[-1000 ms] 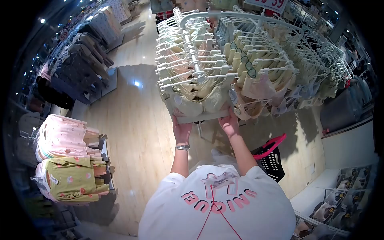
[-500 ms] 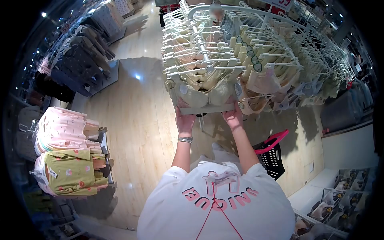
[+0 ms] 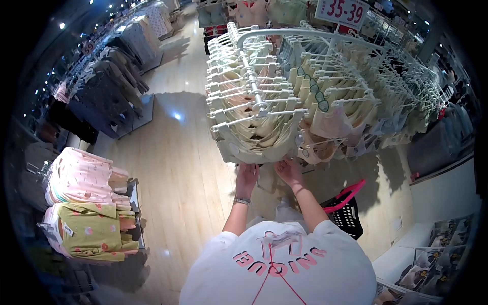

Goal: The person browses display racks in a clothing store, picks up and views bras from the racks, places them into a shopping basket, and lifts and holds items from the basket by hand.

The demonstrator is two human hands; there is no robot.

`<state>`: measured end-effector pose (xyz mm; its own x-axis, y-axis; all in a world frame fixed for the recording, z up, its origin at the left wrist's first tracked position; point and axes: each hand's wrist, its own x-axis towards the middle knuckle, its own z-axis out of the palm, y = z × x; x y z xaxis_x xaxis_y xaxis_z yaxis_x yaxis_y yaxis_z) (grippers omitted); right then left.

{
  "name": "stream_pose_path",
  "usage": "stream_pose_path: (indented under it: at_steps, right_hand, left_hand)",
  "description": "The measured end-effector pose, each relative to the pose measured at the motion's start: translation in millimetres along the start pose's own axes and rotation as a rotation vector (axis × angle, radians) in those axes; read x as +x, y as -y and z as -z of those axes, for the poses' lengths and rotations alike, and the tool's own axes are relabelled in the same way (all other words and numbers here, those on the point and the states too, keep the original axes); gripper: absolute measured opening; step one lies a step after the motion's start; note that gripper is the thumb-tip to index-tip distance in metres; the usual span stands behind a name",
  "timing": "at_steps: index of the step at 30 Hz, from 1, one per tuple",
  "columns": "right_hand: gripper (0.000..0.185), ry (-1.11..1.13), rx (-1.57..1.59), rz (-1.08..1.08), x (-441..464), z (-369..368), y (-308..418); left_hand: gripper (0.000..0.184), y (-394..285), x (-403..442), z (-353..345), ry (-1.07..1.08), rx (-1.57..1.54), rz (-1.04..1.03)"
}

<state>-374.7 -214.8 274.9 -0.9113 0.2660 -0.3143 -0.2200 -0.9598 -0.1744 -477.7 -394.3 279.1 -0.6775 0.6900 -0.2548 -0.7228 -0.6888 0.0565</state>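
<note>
A pale cream bra (image 3: pixel 262 154) hangs at the front end of a packed row of bras on white hangers. Just beneath its lower edge, my left hand (image 3: pixel 247 179) reaches up with curled fingers, holding the edge left of centre. My right hand (image 3: pixel 289 172) has its fingers bent in at the same edge, farther right. Some fingertips of both hands are hidden by the fabric. The white hanger (image 3: pixel 259 118) carrying the bra stays on the rail.
More bras (image 3: pixel 330 122) crowd the rack's right side, below a price sign (image 3: pixel 341 12). A black basket (image 3: pixel 347 218) with a pink handle stands on the floor at my right. Pink pajamas (image 3: pixel 81 173) and a green top (image 3: pixel 91 229) hang at left.
My hands have come closer together along the bra's lower edge. The bra's front, tilted up toward me before, now hangs lower against the row. The view has tipped up slightly.
</note>
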Motion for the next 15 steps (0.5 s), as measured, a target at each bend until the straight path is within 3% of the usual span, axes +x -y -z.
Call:
stream_pose_path:
  at_steps: [2, 5, 8, 10, 11, 12, 13, 15]
  right_hand:
    - [0.012, 0.002, -0.010, -0.015, 3, 5, 2]
    - [0.014, -0.099, -0.343, 0.014, 1, 4, 10]
    - [0.019, -0.328, -0.839, 0.206, -35, -4, 32]
    - [0.024, -0.494, -1.760, 0.864, -61, 30, 82]
    - [0.027, -0.601, -2.083, 1.082, -97, 4, 101]
    - [0.032, -0.763, -1.794, 0.867, -113, 11, 115]
    - [0.040, -1.003, -2.132, 1.022, -139, 17, 130]
    - [0.048, -1.633, -2.105, 0.805, -187, -4, 144]
  left_hand:
    - [0.015, 6, 2, -6, 0.007, 0.041, 0.011]
    - [0.014, 14, 11, 2, -0.018, 0.068, -0.001]
    - [0.013, 11, 12, 6, -0.024, 0.098, 0.017]
    - [0.012, 9, 19, -4, -0.064, 0.168, 0.034]
    - [0.012, 11, 10, -7, -0.097, 0.216, 0.008]
    - [0.012, 10, 10, -7, -0.074, 0.217, 0.029]
    - [0.012, 9, 8, -6, -0.058, 0.216, 0.046]
    - [0.012, 12, 4, 0, -0.075, 0.212, 0.093]
